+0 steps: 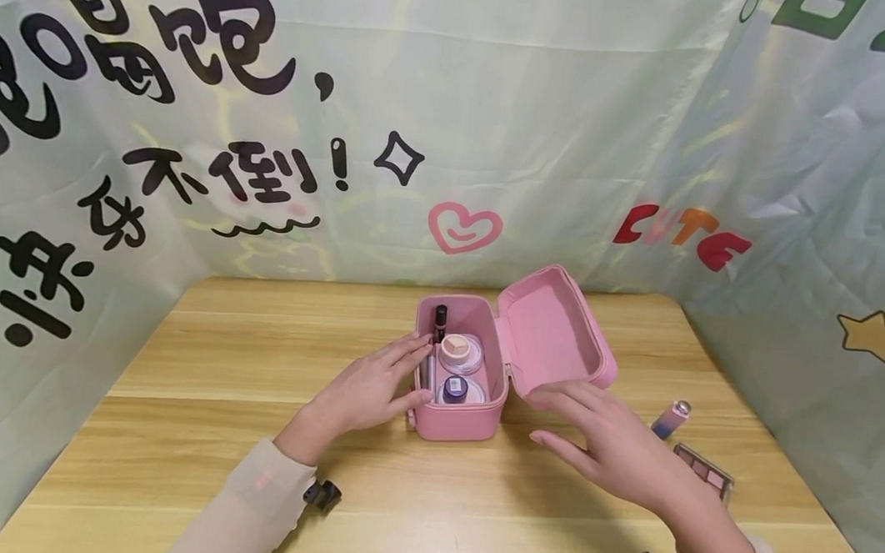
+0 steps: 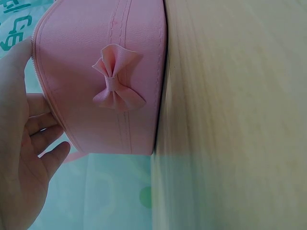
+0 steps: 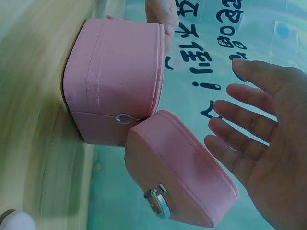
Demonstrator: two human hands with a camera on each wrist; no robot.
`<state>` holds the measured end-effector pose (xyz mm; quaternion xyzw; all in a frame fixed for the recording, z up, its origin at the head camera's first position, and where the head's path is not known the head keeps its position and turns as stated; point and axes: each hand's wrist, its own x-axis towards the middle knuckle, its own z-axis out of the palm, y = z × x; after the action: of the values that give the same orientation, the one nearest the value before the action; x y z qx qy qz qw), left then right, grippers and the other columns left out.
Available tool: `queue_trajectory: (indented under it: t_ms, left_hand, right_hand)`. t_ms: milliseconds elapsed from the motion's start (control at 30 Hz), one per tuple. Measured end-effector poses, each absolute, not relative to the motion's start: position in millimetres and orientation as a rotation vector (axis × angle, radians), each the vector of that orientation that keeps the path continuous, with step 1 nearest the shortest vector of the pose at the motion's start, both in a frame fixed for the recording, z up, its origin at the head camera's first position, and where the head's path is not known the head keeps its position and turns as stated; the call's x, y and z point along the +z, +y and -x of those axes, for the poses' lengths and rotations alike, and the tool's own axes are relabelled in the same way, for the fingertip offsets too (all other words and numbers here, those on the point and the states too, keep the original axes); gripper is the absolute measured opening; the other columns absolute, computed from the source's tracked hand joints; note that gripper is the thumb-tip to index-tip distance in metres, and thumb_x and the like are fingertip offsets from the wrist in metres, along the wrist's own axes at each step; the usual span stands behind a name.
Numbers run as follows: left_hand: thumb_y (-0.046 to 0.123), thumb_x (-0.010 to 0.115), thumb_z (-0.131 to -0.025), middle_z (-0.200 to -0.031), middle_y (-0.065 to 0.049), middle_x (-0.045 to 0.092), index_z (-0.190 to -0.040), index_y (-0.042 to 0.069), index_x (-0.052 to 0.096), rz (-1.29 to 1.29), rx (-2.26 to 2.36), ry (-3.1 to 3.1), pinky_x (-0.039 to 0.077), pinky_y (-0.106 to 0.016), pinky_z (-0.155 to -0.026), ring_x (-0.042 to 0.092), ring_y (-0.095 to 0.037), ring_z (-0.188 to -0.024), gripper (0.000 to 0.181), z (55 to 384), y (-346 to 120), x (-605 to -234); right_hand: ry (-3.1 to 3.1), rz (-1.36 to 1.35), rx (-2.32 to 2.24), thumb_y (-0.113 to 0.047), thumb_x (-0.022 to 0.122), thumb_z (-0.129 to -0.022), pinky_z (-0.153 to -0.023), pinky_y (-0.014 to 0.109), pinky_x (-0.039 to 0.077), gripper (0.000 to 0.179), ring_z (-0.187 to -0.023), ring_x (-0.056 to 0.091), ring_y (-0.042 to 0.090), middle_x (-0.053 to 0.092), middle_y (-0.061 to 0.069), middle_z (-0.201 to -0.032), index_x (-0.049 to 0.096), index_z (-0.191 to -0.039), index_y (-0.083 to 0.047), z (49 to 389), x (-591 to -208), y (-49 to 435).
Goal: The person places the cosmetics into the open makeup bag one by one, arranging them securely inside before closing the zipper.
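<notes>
A pink zip-up cosmetic case (image 1: 455, 426) stands on the table with its lid (image 1: 559, 337) swung out to the right. Inside lie a black tube (image 1: 440, 322), a slim pale tube (image 1: 430, 376), a round pot with a beige top (image 1: 455, 349) and a small jar with a dark lid (image 1: 455, 388). My left hand (image 1: 365, 389) rests its fingers on the case's left rim, thumb at the front corner. By the lid's near edge hovers my right hand (image 1: 614, 440), fingers extended and holding nothing; the right wrist view shows its palm facing the lid.
To the right lie a pink-and-blue tube (image 1: 671, 420) and an eyeshadow palette (image 1: 705, 472), partly behind my right forearm. The case's outer side carries a pink bow (image 2: 115, 81). A printed cloth (image 1: 570, 133) hangs around the wooden table (image 1: 259, 334).
</notes>
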<state>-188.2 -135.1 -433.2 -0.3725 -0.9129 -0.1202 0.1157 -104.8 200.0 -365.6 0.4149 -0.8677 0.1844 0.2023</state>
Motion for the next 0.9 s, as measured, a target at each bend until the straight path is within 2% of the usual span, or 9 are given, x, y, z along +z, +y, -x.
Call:
queue_trajectory:
  t_ms: [100, 200, 400, 500, 667, 900]
  left_hand:
    - [0.065, 0.029, -0.098, -0.156, -0.011, 0.033, -0.150, 0.005, 0.038, 1.088, -0.354, -2.676, 0.032, -0.043, -0.113, 0.028, -0.026, -0.144, 0.079, 188.1, -134.6, -433.1]
    - [0.065, 0.029, -0.099, -0.157, -0.010, 0.032, -0.150, 0.005, 0.038, 1.090, -0.360, -2.671, 0.033, -0.044, -0.113, 0.028, -0.027, -0.144, 0.079, 188.5, -134.0, -433.0]
    - [0.065, 0.029, -0.098, -0.156, -0.012, 0.033, -0.150, 0.005, 0.037, 1.097, -0.364, -2.660, 0.032, -0.043, -0.113, 0.029, -0.027, -0.143, 0.080, 188.7, -134.5, -434.0]
    - [0.065, 0.029, -0.098, -0.155, -0.012, 0.034, -0.150, 0.005, 0.038, 1.101, -0.373, -2.652, 0.033, -0.045, -0.112, 0.030, -0.029, -0.143, 0.080, 188.5, -135.2, -434.5]
    - [0.064, 0.031, -0.099, -0.155, -0.013, 0.034, -0.150, 0.004, 0.038, 1.103, -0.372, -2.641, 0.033, -0.045, -0.112, 0.032, -0.031, -0.142, 0.078, 189.5, -135.1, -435.4]
    - [0.065, 0.030, -0.098, -0.157, -0.008, 0.031, -0.150, 0.006, 0.037, 1.095, -0.366, -2.663, 0.032, -0.043, -0.113, 0.028, -0.027, -0.144, 0.079, 188.8, -134.7, -435.1]
  right_hand:
    - [-2.455, -1.140, 0.529, -0.027, 0.074, -0.088, -0.082, 0.028, 0.052, 0.041, -0.099, 0.058, 0.006, 0.061, -0.011, -0.122, 0.062, -0.127, -0.023, 99.3, -367.8, 205.7]
    - [-2.513, -1.113, 0.560, -0.026, 0.075, -0.087, -0.084, 0.019, 0.046, 0.046, -0.100, 0.055, 0.002, 0.060, -0.011, -0.127, 0.059, -0.131, -0.025, 95.0, -371.0, 211.7]
    - [-2.542, -1.057, 0.571, -0.020, 0.079, -0.084, -0.096, 0.014, 0.040, 0.053, -0.113, 0.056, 0.007, 0.061, -0.010, -0.126, 0.059, -0.133, -0.024, 90.6, -380.6, 224.1]
    - [-2.540, -1.011, 0.539, -0.020, 0.080, -0.082, -0.096, 0.018, 0.043, 0.052, -0.114, 0.057, 0.008, 0.061, -0.012, -0.125, 0.061, -0.130, -0.023, 88.9, -386.4, 230.1]
    - [-2.554, -0.926, 0.480, -0.020, 0.081, -0.081, -0.084, 0.036, 0.054, 0.045, -0.107, 0.061, 0.012, 0.063, -0.011, -0.119, 0.065, -0.123, -0.020, 86.4, -396.1, 238.7]
    - [-2.595, -0.884, 0.422, -0.019, 0.083, -0.078, -0.084, 0.044, 0.055, 0.046, -0.107, 0.062, 0.022, 0.064, -0.001, -0.117, 0.065, -0.120, -0.017, 86.3, -410.8, 252.4]
